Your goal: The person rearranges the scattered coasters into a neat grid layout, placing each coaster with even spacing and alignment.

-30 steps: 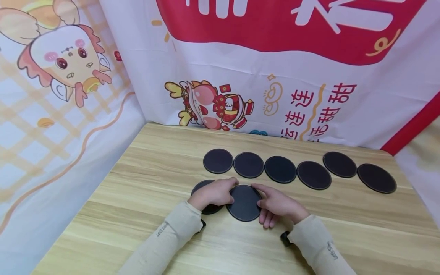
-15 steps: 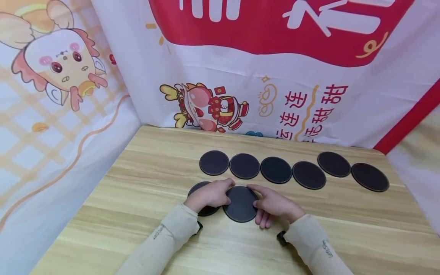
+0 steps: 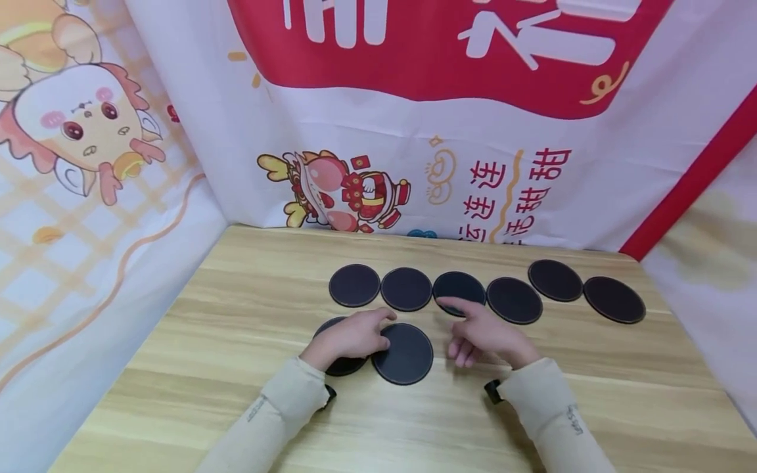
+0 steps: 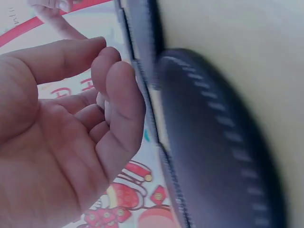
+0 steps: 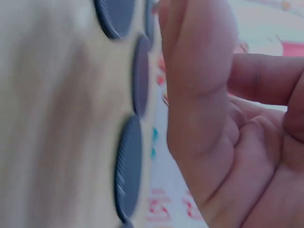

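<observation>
Two black round coasters with stitched edges lie side by side on the near part of the table. My left hand (image 3: 351, 335) is over the left one (image 3: 350, 366), partly covering it, with its fingertips at the left edge of the right one (image 3: 403, 358). In the left wrist view the left hand's fingers (image 4: 124, 102) are loosely bent and hold nothing. My right hand (image 3: 487, 334) is apart from the near right coaster. Its index finger extends in front of a back-row coaster (image 3: 458, 286), and nothing is in its grasp; whether it touches that coaster is unclear.
Several more coasters form a back row on the wooden table (image 3: 248, 295), including the leftmost one (image 3: 354, 285). Two at the right, one of them the far-right coaster (image 3: 614, 299), sit slightly off that line. A printed cloth (image 3: 343, 118) hangs behind the table.
My right hand has come off the near right coaster's edge and moved right and forward. The left hand stays by the near coasters. The head view has shifted, sliding the scene left.
</observation>
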`<state>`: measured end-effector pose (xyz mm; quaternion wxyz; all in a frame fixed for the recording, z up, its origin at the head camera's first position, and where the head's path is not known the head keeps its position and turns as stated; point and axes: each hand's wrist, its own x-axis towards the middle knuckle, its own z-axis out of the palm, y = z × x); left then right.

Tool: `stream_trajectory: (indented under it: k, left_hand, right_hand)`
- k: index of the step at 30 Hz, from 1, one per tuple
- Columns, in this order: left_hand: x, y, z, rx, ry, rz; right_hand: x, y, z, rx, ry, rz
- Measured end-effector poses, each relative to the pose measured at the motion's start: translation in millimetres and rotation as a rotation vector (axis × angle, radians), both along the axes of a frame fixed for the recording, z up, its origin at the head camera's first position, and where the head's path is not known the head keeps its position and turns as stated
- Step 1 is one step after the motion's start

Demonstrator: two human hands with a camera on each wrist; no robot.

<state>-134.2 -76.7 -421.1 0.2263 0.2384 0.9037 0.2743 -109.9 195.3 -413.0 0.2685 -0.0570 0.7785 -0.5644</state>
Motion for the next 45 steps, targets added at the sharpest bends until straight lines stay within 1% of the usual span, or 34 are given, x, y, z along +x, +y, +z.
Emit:
stream_trajectory:
  k: [4, 7, 10, 12, 14, 16, 18, 20, 22, 24, 26, 27, 29, 31, 33, 34, 36, 38, 41, 43, 45]
  left_hand:
    - [-4.9, 8.1, 10.4, 0.113, -0.035, 0.012]
    - [-11.2, 22.6, 20.4, 0.168, -0.016, -0.01]
    - [-18.2, 43.0, 30.4, 0.183, -0.005, -0.036]
    - [-22.6, 58.0, 35.3, 0.188, -0.002, -0.055]
    - [-27.0, 73.4, 39.0, 0.196, 0.003, -0.068]
    - [-31.0, 89.2, 40.9, 0.215, -0.003, -0.084]
    - [-34.6, 105.3, 41.4, 0.239, -0.024, -0.103]
    - [-37.3, 121.5, 41.9, 0.262, -0.063, -0.122]
    - [-40.3, 138.1, 41.9, 0.272, -0.09, -0.136]
    - [-44.4, 156.1, 43.3, 0.271, -0.1, -0.144]
    - [-50.5, 176.0, 44.9, 0.277, -0.097, -0.146]
    - [-54.8, 186.7, 46.0, 0.277, -0.091, -0.145]
    - [-64.8, 209.7, 47.5, 0.294, -0.091, -0.132]
    - [-76.5, 232.5, 44.0, 0.322, -0.077, -0.099]
    - [-87.6, 253.7, 37.8, 0.321, -0.021, -0.052]
    - [-92.2, 263.3, 33.1, 0.317, 0.006, -0.027]
    - [-99.1, 280.1, 21.7, 0.282, 0.058, 0.01]
    - [-102.5, 294.0, 11.1, 0.221, 0.097, 0.024]
    - [-102.4, 309.6, -1.6, 0.12, 0.091, 0.038]
    - [-101.0, 317.1, -6.4, 0.054, 0.094, 0.037]
    - [-99.3, 323.2, -8.4, -0.005, 0.09, 0.034]
  right_hand:
    - [-10.3, 32, 12.7, -0.011, 0.057, -0.066]
    - [-18.1, 62, 17.8, 0.018, 0.111, -0.131]
    - [-25.4, 95, 21.4, 0.101, 0.183, -0.21]
    - [-30.7, 119, 22.5, 0.183, 0.234, -0.249]
    - [-36.6, 141, 22.0, 0.277, 0.28, -0.271]
    - [-43.1, 161, 18.1, 0.349, 0.287, -0.262]
    - [-48.8, 178, 12.0, 0.396, 0.264, -0.247]
    - [-52.8, 190, 5.3, 0.408, 0.222, -0.221]
    - [-55.2, 199, -0.6, 0.412, 0.202, -0.209]
    - [-56.1, 204, -4.0, 0.422, 0.222, -0.231]
    - [-55.6, 209, -4.5, 0.448, 0.255, -0.276]
    - [-55.3, 212, -4.1, 0.469, 0.273, -0.301]
    - [-54.4, 217, -2.7, 0.503, 0.277, -0.344]
    - [-53.1, 220, -1.4, 0.525, 0.261, -0.368]
    - [-52.4, 219, -1.5, 0.537, 0.237, -0.376]
    - [-51.8, 218, -1.9, 0.539, 0.227, -0.38]
    - [-50.4, 214, -2.8, 0.556, 0.223, -0.392]
    - [-49.2, 211, -4.3, 0.563, 0.214, -0.411]
    - [-47.9, 206, -7.4, 0.552, 0.195, -0.44]
    - [-48.0, 203, -9.5, 0.537, 0.178, -0.46]
    - [-48.1, 201, -11.4, 0.525, 0.165, -0.48]
